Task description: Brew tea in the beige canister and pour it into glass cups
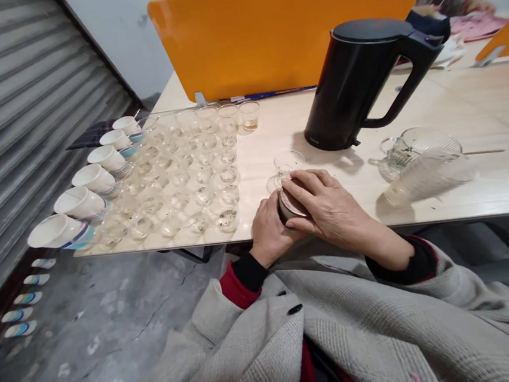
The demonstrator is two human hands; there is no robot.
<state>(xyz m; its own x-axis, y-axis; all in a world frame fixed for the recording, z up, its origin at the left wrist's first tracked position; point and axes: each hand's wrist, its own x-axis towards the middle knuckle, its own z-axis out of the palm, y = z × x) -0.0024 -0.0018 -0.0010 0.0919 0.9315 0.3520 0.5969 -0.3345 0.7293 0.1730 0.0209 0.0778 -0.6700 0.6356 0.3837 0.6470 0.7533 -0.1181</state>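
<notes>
Both hands meet at the table's front edge over a small round tin [288, 207] with a brownish lid. My left hand [270, 230] wraps around the tin's side from below. My right hand [327, 202] lies over its top, fingers curled on the lid. Just behind the hands stands a small empty glass cup [288, 162] on the pale wooden table [476, 109].
Several small glass cups [190, 173] in rows fill the table's left part, one with amber liquid [250, 116]. Stacks of white paper cups [95, 179] line the left edge. A black kettle [361, 81] and glass pitchers [418, 163] stand right. An orange divider [288, 25] is behind.
</notes>
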